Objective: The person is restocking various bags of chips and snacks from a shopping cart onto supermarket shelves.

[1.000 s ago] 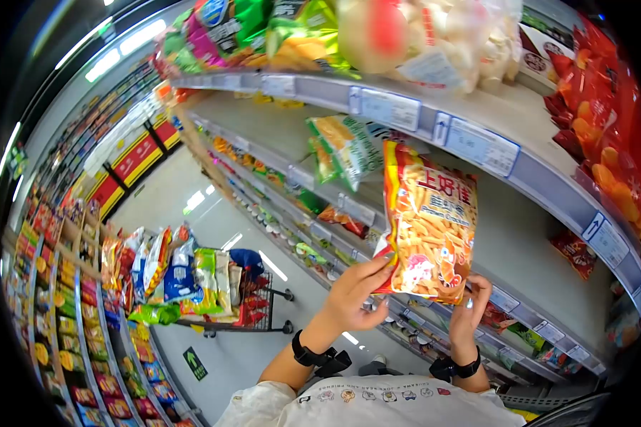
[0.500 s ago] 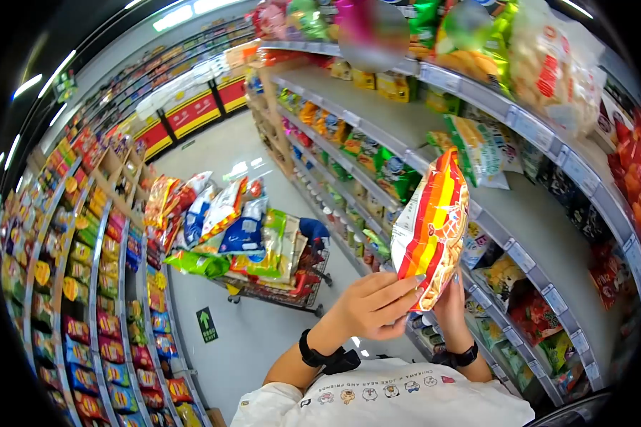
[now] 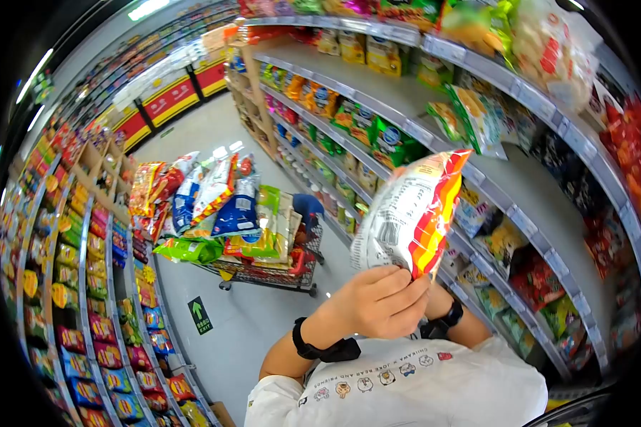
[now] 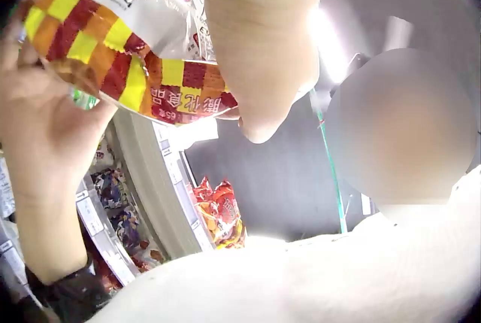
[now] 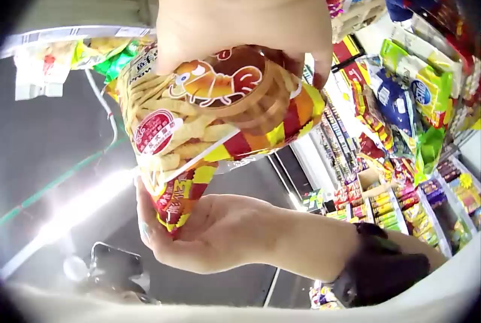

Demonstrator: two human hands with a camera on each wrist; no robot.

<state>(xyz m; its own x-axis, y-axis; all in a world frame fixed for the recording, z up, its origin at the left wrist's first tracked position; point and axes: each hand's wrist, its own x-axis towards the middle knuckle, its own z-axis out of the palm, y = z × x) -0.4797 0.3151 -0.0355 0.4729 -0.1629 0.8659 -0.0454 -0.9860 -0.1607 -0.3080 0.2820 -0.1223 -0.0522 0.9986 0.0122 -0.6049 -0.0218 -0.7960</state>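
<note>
In the head view a snack bag (image 3: 406,213) is tilted, its white back with barcode and its red-yellow edge showing. My left hand (image 3: 384,302) pinches its lower end, thumb and fingers curled. Mostly hidden behind the left hand is my right hand (image 3: 438,302). The right wrist view shows the bag's printed front (image 5: 218,105), with my right hand (image 5: 240,15) gripping one side and my left hand (image 5: 218,233) at a corner. In the left wrist view, the checkered edge (image 4: 128,67) lies between my left hand (image 4: 263,37) and right hand (image 4: 49,127).
A shopping cart (image 3: 263,274) heaped with snack bags stands on the aisle floor at left. Beyond it runs a shelf of packets (image 3: 107,327). To the right, tiered shelves (image 3: 548,242) hold more bags. A green exit sign (image 3: 199,315) marks the floor.
Both hands have turned the bag from its printed front, past its side, to its white back. My right hand has become mostly hidden behind my left. The head view has shifted, showing more of the shelves.
</note>
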